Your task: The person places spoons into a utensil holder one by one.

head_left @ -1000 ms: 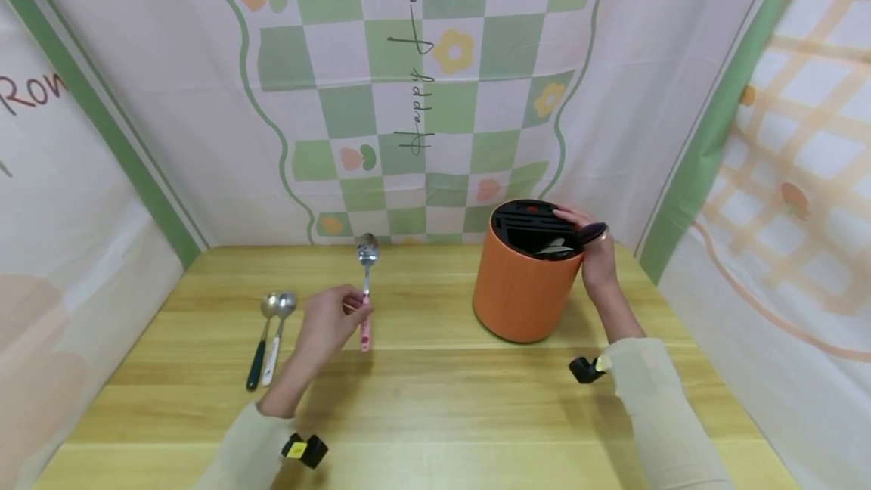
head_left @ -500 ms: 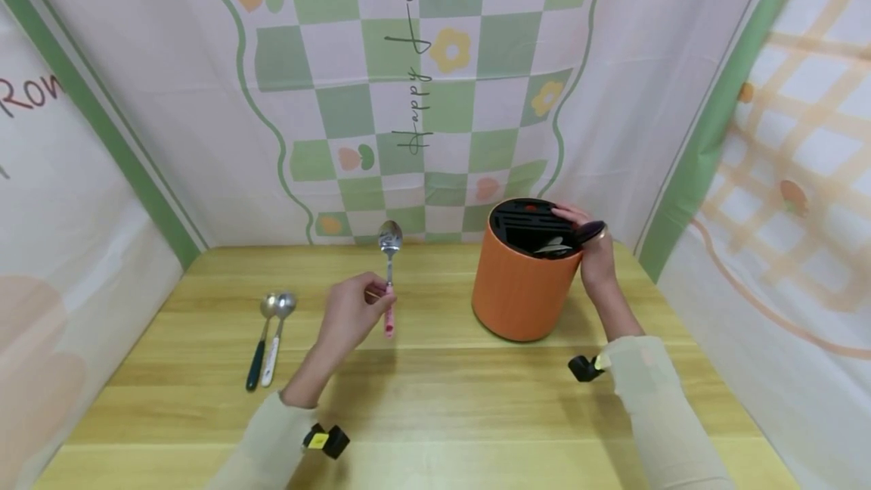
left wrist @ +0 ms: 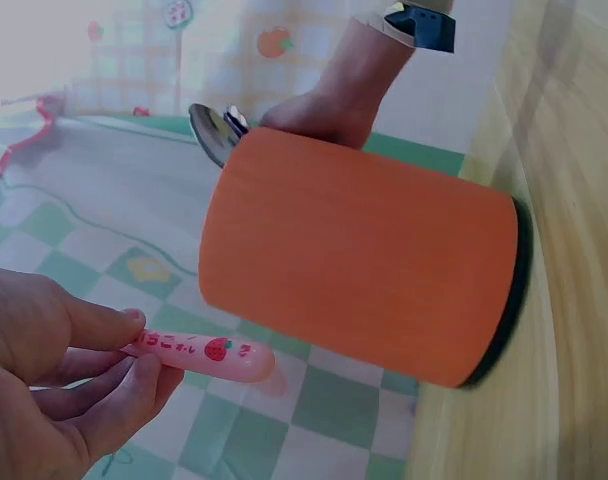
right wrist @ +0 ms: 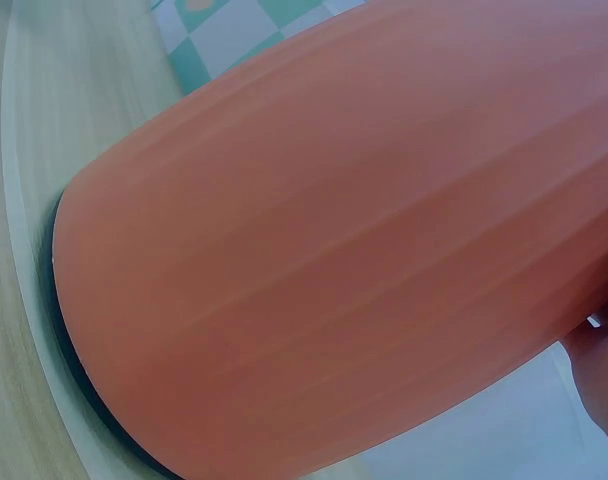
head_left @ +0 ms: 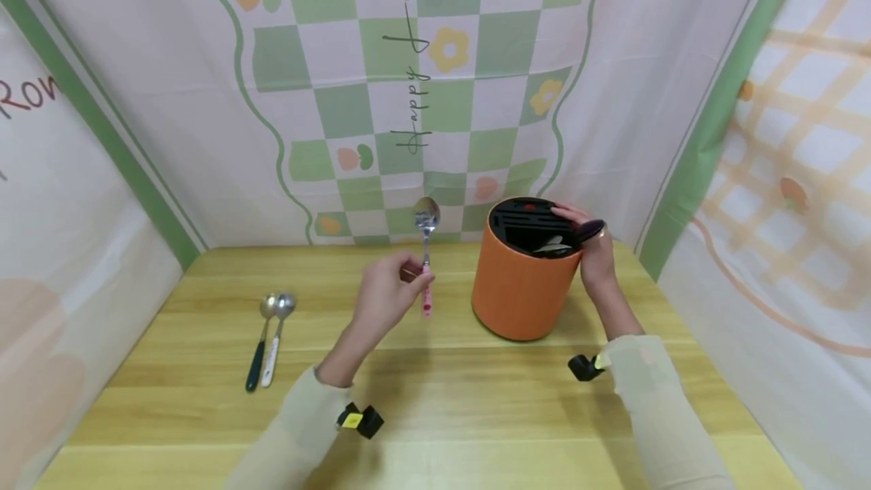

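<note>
My left hand [head_left: 388,289] pinches a spoon [head_left: 426,289] by its pink handle, thumb against fingertips. The metal bowl points up and away, and the spoon is raised above the table. In the left wrist view, strawberries and red lettering mark the handle [left wrist: 219,356]. To the right stands an orange utensil holder [head_left: 520,293] with a slotted black top. My right hand [head_left: 599,267] rests against the holder's right side, extended fingers touching the rim; its thumb is hidden. A dark, shiny spoon bowl [head_left: 590,231] sticks out beside that hand. Other pale utensils [head_left: 554,246] show inside the opening.
On the left of the wooden table [head_left: 422,414] lie two spoons side by side, one with a dark green handle [head_left: 255,366], one with a white handle [head_left: 271,364]. Behind the table hangs a green checkered cloth [head_left: 449,104], with more cloth at both sides.
My left hand has carried the pink-handled spoon to the right and slightly up, nearer the orange holder. My right hand and the holder have stayed in place.
</note>
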A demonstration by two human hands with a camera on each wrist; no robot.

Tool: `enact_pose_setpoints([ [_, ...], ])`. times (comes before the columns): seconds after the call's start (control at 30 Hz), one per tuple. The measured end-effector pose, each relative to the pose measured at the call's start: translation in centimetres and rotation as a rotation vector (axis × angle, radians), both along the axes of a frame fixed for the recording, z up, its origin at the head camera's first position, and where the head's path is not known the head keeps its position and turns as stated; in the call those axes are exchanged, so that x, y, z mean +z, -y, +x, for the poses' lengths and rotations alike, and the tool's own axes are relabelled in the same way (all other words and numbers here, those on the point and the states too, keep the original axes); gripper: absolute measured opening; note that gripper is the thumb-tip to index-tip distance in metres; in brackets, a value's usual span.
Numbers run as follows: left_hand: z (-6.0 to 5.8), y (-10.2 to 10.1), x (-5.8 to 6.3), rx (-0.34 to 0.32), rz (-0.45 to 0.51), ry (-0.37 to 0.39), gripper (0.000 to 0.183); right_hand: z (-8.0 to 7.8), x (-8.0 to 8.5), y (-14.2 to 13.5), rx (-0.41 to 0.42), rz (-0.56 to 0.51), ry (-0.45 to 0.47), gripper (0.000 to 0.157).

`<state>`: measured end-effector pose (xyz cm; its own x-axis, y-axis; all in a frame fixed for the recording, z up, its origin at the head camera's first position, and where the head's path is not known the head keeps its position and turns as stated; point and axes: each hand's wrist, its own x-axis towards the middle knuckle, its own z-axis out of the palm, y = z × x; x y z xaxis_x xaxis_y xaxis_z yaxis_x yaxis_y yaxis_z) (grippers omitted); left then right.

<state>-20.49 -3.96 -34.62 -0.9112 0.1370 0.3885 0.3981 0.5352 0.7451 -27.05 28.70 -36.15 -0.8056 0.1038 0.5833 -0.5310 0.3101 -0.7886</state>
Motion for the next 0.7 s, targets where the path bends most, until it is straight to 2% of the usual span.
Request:
enact_pose_setpoints([
  [0.1, -0.3, -1.0, 0.7, -0.014, 0.0, -0.005, 0.009, -0.7, -0.8, -0.5, -0.006, 0.001, -0.012, 0.049],
  [0.33, -0.9, -2.8, 2.3, -0.037, -0.038, -0.051, 0.009, 1.4, 1.2, 0.9, 0.005, 0.002, 0.017, 0.046],
  [0.5, -1.0, -3.8, 3.2, -0.072, -0.028, -0.066, 0.01, 1.7, 1.5, 1.2, 0.018, -0.009, 0.018, 0.046],
  [0.7, -1.3, -4.9, 4.4, -0.082, -0.032, -0.094, 0.01, 1.7, 1.7, 1.2, 0.022, -0.01, 0.01, 0.047],
])
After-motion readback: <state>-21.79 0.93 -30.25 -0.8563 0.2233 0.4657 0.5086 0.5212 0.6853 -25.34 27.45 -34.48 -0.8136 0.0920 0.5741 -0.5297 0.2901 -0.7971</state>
